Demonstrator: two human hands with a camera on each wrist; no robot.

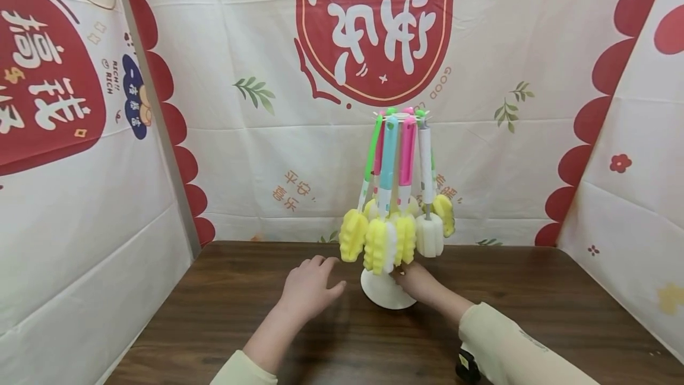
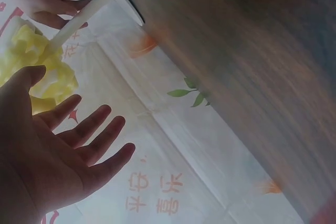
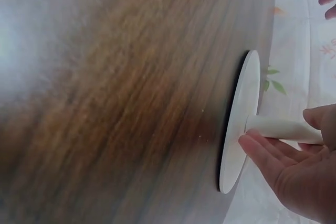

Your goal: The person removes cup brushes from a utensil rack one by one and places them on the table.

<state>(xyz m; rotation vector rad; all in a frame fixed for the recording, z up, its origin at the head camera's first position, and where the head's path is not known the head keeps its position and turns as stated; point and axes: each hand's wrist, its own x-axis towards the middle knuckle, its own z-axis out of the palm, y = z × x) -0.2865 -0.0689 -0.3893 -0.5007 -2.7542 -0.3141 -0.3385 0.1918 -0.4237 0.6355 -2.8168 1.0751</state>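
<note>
A white stand with a round base carries several hanging sponge cup brushes. Their handles are green, blue, pink and white; most sponge heads are yellow, one is white. My right hand is low at the stand's pole, partly hidden by the sponges in the head view. In the right wrist view, the white pole passes between its thumb and extended fingers. To the left of the stand, my left hand hovers with fingers spread, holding nothing. Its palm faces the yellow sponges in the left wrist view.
The stand is on a dark wooden table. Printed white cloth hangs behind the table and along both sides. A small black object shows at the right sleeve.
</note>
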